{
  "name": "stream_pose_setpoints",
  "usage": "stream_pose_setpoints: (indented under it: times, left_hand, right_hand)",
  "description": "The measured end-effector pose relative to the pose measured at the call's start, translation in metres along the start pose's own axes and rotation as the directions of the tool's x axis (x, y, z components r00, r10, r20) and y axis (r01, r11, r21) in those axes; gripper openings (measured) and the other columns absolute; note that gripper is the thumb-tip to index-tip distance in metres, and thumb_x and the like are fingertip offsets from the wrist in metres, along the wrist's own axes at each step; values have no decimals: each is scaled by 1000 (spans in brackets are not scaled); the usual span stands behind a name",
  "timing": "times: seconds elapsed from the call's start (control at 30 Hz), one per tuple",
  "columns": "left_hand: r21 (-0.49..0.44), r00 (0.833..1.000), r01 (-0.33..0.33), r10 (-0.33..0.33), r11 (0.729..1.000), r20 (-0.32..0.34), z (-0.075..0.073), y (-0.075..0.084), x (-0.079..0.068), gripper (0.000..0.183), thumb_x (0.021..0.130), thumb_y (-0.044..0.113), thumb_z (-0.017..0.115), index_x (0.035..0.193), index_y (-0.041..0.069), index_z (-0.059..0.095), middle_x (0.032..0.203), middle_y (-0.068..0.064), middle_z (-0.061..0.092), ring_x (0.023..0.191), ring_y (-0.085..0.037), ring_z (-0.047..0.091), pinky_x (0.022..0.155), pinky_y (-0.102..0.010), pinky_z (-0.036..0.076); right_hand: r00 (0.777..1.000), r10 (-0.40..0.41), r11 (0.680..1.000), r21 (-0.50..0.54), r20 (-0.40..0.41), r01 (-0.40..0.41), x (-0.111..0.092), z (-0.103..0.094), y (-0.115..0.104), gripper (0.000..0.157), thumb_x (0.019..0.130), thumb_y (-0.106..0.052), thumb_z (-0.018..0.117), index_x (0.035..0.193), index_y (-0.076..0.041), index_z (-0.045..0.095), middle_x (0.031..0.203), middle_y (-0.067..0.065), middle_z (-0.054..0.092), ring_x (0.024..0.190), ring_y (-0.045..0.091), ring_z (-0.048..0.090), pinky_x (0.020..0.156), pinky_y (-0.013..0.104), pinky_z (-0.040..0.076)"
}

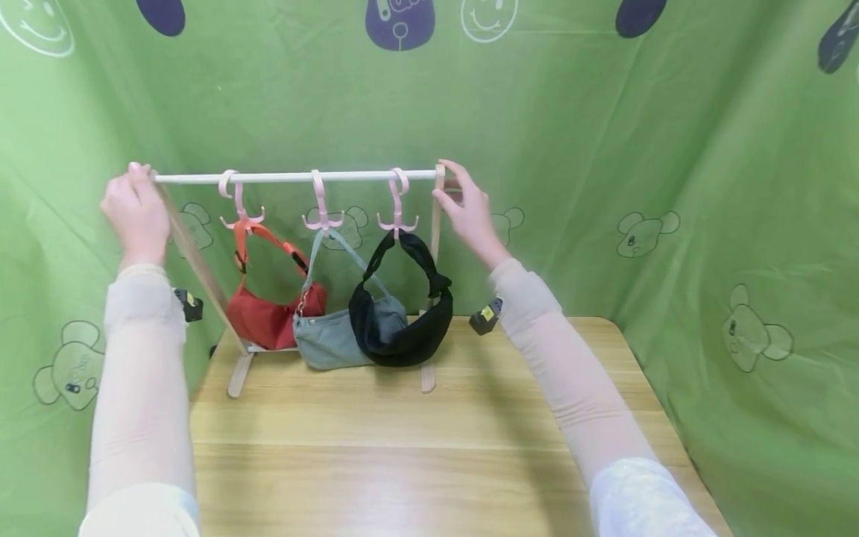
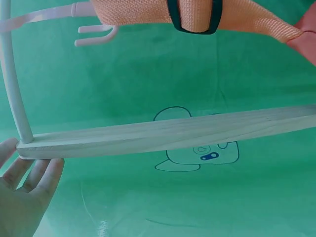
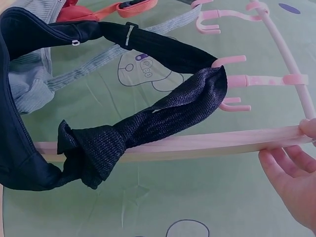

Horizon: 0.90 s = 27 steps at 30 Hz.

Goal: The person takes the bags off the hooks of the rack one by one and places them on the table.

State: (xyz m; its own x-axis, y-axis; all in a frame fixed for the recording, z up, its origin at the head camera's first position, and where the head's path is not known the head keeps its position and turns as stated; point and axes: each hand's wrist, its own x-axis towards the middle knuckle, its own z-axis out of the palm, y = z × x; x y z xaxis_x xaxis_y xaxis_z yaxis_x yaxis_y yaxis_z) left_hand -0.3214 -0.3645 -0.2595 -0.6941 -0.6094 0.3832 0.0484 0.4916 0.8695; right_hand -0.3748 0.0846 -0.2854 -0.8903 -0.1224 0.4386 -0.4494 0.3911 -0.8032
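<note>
Pale wooden rack with white rod (image 1: 275, 178) stands at the far left of a light wood-grain table (image 1: 376, 418). Left hand (image 1: 139, 212) grips the left post's top; right hand (image 1: 472, 216) pinches the right post's top, thumb against fingers. Three pink plastic four-prong hooks (image 1: 321, 198) on the rod. Hung left to right: red fabric bag with orange strap (image 1: 258, 319), grey-blue ribbed bag (image 1: 332, 341), black knotted-strap bag (image 1: 403, 352), the last overlapping the middle one.

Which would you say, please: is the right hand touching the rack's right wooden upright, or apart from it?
Touching: the right wrist view shows the right hand with fingertips against the right wooden upright near its top end.
</note>
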Motion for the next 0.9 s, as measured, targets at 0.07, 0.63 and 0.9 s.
stream_pose_setpoints:
  times: [0.07,0.63,0.9]
  left_hand:
    - [6,1000,-7,7,1000,2,0,1,-1,49,105,42,27,130,16,60,96,18,48,89,3,40,101,-25,37]
    - [-26,999,-13,13,1000,33,15,9,-6,51,104,46,27,126,19,64,92,18,55,82,3,46,91,-23,42]
    - [21,999,-50,50,999,11,30,14,-15,53,105,46,25,124,17,65,107,5,63,85,3,45,91,-24,42]
  right_hand:
    - [1000,5,1000,-1,0,-5,0,-2,1,53,98,-18,57,148,-21,39,133,18,59,118,32,61,98,40,53]
    - [1000,18,1000,-19,-17,-18,-1,-29,10,53,98,-18,56,148,-22,39,138,16,56,121,32,60,100,42,52]
    - [998,48,998,-35,-29,-49,-1,-46,20,53,99,-20,56,149,-24,38,140,15,56,122,29,59,102,43,50]
